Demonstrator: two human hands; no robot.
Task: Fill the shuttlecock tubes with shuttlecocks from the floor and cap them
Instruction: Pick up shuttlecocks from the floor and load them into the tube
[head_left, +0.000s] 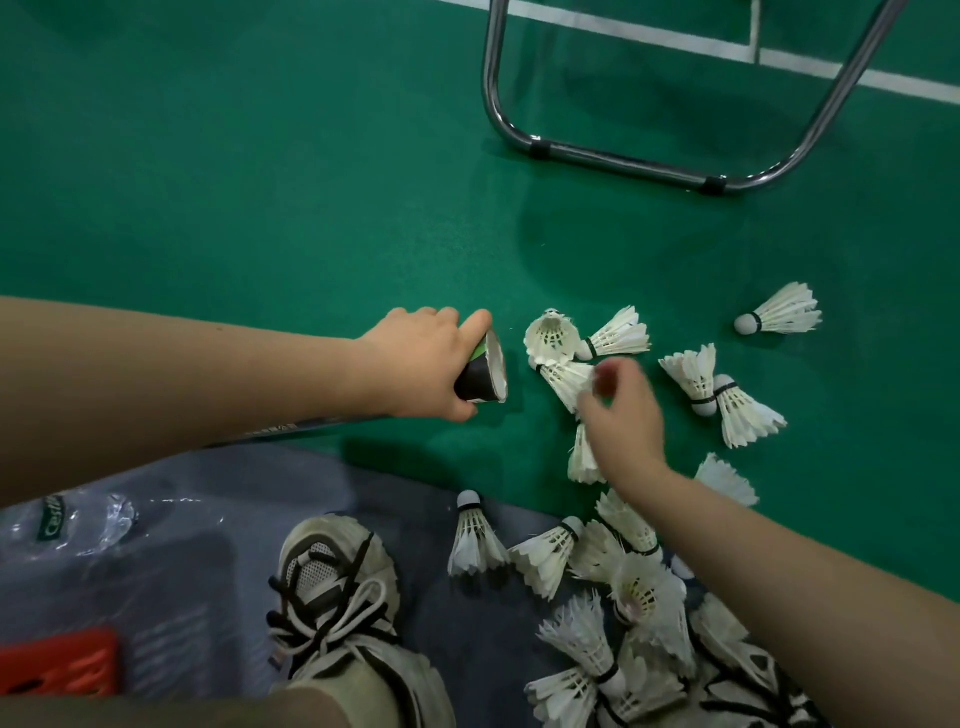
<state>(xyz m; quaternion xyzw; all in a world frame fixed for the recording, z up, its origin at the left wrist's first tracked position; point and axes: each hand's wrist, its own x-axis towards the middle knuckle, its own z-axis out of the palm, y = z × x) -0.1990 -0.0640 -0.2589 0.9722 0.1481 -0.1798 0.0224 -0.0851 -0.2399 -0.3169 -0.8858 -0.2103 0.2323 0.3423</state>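
1. Pile waits under the right forearm.
2. Right hand, blurred, fingers curled, seemingly pinching a shuttle by its feathers.
3. Left hand grips the tube, mouth towards the right hand. Filling underway; next, slide it in cork-first.

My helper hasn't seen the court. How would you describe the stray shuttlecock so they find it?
Find the chrome chair frame on the green floor. Below its right bend lies the stray shuttlecock, cork pointing left. Unlike its neighbours, it touches no other.
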